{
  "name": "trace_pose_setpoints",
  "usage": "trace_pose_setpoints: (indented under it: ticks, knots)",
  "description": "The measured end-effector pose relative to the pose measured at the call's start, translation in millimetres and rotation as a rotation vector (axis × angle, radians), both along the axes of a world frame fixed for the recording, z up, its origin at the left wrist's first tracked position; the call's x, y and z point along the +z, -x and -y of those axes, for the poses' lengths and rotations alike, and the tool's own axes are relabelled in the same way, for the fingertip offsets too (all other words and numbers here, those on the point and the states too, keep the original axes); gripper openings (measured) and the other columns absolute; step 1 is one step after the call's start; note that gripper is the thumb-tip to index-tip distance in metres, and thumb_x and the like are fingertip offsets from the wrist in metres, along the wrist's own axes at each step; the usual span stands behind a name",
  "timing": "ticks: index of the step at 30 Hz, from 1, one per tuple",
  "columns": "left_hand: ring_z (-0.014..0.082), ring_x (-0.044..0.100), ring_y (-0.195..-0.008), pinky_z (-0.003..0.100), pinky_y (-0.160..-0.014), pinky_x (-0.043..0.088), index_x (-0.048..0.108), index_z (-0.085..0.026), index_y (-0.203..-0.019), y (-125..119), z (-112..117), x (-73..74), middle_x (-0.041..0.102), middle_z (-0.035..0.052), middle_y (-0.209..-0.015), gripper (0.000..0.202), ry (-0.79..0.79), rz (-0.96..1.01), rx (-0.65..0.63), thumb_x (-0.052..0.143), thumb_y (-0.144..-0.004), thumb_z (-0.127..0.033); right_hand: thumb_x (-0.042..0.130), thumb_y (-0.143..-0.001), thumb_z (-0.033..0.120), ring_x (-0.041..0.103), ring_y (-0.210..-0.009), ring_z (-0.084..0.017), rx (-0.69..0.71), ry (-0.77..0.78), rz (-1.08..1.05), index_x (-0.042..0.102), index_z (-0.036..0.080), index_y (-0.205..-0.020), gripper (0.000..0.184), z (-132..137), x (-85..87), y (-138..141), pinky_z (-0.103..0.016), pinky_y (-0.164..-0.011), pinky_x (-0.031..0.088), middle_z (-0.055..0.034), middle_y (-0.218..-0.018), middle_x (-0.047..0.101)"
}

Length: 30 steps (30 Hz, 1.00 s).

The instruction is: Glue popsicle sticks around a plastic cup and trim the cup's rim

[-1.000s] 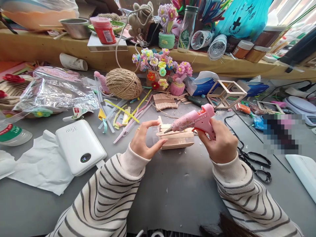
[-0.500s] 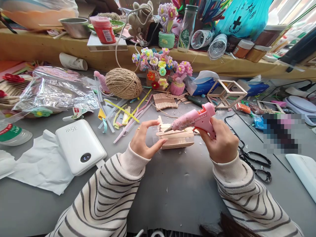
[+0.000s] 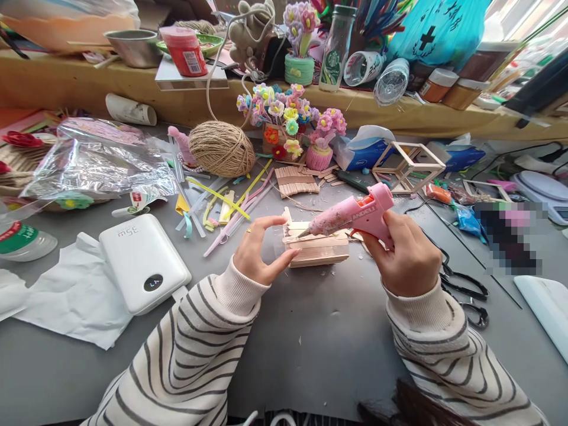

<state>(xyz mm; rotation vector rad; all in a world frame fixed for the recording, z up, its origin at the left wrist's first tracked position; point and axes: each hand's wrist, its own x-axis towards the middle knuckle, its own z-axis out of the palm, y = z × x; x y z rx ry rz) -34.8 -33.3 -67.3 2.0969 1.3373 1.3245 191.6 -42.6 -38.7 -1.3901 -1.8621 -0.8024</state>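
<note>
A pink hot glue gun (image 3: 355, 214) is gripped in my right hand (image 3: 409, 254), fingers wrapped round its handle. Its metal nozzle points left and down, at the top of a small structure made of wooden craft sticks (image 3: 319, 253). My left hand (image 3: 260, 248) steadies the left end of that structure, thumb on the near side and fingers on the far side. A clear sheet or film seems to show at that end. Whether the nozzle touches the wood, I cannot tell.
Behind lie a pile of craft sticks (image 3: 296, 181), a ball of twine (image 3: 222, 149), pipe cleaners (image 3: 239, 228) and a wooden stick frame (image 3: 408, 167). A white power bank (image 3: 145, 263) sits left. Black scissors (image 3: 465, 290) lie right, beside my right hand.
My right hand has shifted slightly right with the glue gun, whose nozzle stays over the craft-stick structure. My left hand has stayed in place.
</note>
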Motion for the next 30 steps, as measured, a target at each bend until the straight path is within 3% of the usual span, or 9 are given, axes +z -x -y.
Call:
trace_pose_setpoints:
  ticks: [18,30]
  knots:
    - [0.0221,0.057,-0.097,0.037,-0.085,0.047,0.050,-0.016,-0.103,1.6,-2.5,-2.3,0.060,0.0097,-0.100,0.040,-0.071,-0.010,-0.017,0.065,-0.069,-0.031,0.055,-0.079,0.035,0.054,-0.051,-0.015,-0.001,0.020,-0.031,0.058,0.015,-0.097,0.026,-0.4,3.3,-1.3,-0.025,-0.048,0.039,-0.0031,-0.063,0.059]
    - [0.0220,0.057,-0.096,0.036,-0.084,0.046,0.050,-0.015,-0.104,3.3,-3.3,-3.7,0.060,0.0100,-0.100,0.040,-0.099,-0.012,-0.026,0.065,-0.070,-0.030,0.058,-0.077,0.028,0.053,-0.051,-0.013,0.002,-0.049,0.036,0.057,0.012,-0.095,0.023,-0.4,4.1,-5.7,-0.023,-0.047,0.036,-0.0029,-0.063,0.060]
